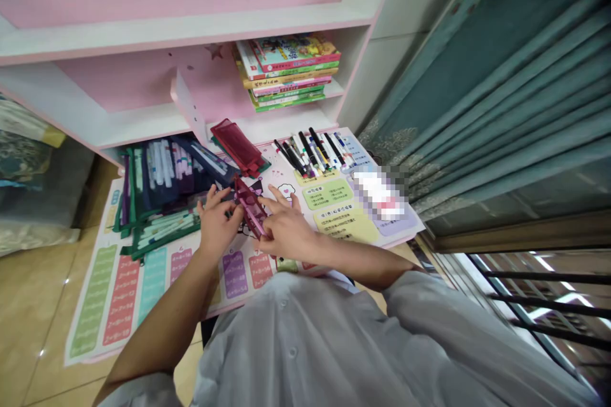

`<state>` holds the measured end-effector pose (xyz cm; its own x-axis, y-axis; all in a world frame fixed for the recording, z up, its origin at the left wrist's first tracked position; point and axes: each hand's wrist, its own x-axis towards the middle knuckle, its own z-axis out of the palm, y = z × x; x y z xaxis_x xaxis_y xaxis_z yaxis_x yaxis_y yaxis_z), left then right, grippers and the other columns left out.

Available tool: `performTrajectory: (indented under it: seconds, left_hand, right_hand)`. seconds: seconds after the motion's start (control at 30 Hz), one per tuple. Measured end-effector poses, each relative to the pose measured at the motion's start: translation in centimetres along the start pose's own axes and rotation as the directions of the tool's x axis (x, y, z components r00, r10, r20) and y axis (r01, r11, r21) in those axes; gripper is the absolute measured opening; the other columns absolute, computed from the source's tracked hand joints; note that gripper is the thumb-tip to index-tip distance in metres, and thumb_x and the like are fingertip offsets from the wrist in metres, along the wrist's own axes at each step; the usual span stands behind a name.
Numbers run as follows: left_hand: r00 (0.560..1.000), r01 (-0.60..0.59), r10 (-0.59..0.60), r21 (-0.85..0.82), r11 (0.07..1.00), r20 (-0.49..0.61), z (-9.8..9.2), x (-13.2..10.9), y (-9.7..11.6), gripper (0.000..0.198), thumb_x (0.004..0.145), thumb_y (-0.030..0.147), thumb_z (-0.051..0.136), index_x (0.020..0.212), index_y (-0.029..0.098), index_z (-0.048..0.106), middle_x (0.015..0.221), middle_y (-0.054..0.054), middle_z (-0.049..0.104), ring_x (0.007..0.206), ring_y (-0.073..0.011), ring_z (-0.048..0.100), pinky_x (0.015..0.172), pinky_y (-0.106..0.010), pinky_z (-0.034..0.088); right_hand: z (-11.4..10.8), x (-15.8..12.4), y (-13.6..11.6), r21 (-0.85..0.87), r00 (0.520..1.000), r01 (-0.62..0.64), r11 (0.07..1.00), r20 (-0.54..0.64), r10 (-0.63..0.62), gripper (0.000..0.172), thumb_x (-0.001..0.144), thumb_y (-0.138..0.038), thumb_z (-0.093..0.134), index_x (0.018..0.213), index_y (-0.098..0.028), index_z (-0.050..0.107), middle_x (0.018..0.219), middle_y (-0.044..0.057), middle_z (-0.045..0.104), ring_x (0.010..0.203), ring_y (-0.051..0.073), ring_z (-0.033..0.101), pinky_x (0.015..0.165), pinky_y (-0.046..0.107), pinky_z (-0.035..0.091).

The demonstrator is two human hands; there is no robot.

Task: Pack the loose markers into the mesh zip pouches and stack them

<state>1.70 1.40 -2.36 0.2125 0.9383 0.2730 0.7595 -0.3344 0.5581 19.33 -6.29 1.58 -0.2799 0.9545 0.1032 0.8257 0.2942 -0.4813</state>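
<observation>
A dark red mesh zip pouch point(249, 203) lies slantwise between my two hands, with pink showing along its lower part. My left hand point(217, 219) pinches its left edge, thumb and forefinger together. On the other side, my right hand point(286, 226) grips the pouch's lower right edge, some fingers raised. Just behind it, more dark red mesh pouches point(238, 145) lie stacked over a green one. To the left are filled pouches: a navy one point(160, 168) and a green one point(165, 229), with pens showing through the mesh. Loose markers point(312, 151) lie in a row at the back right.
The desk mat point(109, 292) is printed with coloured times tables. A blurred-out item point(379, 194) lies at its right. Stacked books point(291, 70) fill part of the shelf behind. A curtain point(501, 82) hangs on the right. Bags point(33, 165) stand at the far left.
</observation>
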Motion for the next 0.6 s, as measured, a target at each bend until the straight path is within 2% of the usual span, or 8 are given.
performTrajectory:
  seconds: [0.13,0.27,0.43,0.5,0.6]
  left_hand:
    - [1.0,0.005,-0.005,0.004,1.0,-0.005,0.2,0.0,0.0,0.026,0.082,0.034,0.055,0.06,0.021,0.062,0.127,-0.008,0.067,0.139,-0.0347,0.042,0.112,-0.069,0.021]
    - [1.0,0.0,0.0,0.007,1.0,-0.006,0.3,-0.1,-0.1,0.025,0.082,0.034,0.055,0.062,0.022,0.063,0.127,-0.007,0.067,0.139,-0.0331,0.041,0.114,-0.067,0.021]
    - [1.0,0.003,-0.003,-0.001,1.0,-0.022,0.4,-0.1,-0.1,0.024,0.081,0.033,0.057,0.06,0.023,0.063,0.126,-0.006,0.068,0.139,-0.0324,0.041,0.115,-0.067,0.02]
    - [0.999,0.009,-0.009,-0.004,1.0,-0.032,0.4,-0.2,-0.1,0.023,0.08,0.032,0.057,0.06,0.023,0.062,0.125,-0.006,0.068,0.139,-0.0325,0.042,0.114,-0.068,0.02]
    - [0.999,0.02,-0.021,-0.002,1.0,-0.026,0.3,-0.3,0.1,0.023,0.08,0.031,0.057,0.059,0.022,0.061,0.126,-0.005,0.068,0.139,-0.0339,0.042,0.114,-0.068,0.02]
  right_hand:
    - [0.5,1.0,0.1,-0.054,0.997,-0.043,0.998,0.067,0.046,0.019,0.074,-0.027,0.065,0.087,-0.018,0.076,0.148,0.014,0.047,0.145,0.04,0.023,0.109,0.072,0.016]
    - [0.6,2.1,0.0,-0.114,0.985,-0.073,0.991,0.146,0.09,0.026,0.081,-0.029,0.058,0.096,-0.017,0.076,0.146,0.015,0.048,0.145,0.04,0.022,0.109,0.072,0.019]
    - [1.4,3.3,0.1,-0.209,0.982,-0.046,0.977,0.171,0.083,0.032,0.085,-0.03,0.056,0.107,-0.016,0.074,0.149,0.018,0.044,0.147,0.041,0.017,0.108,0.074,0.02]
    - [1.7,3.5,0.1,-0.222,0.981,-0.038,0.974,0.179,0.079,0.031,0.085,-0.029,0.057,0.108,-0.016,0.073,0.147,0.019,0.045,0.147,0.042,0.017,0.108,0.075,0.02]
    - [1.7,3.8,0.5,-0.182,0.987,-0.039,0.983,0.146,0.067,0.024,0.084,-0.032,0.059,0.096,-0.019,0.076,0.145,0.015,0.049,0.147,0.04,0.02,0.108,0.071,0.023]
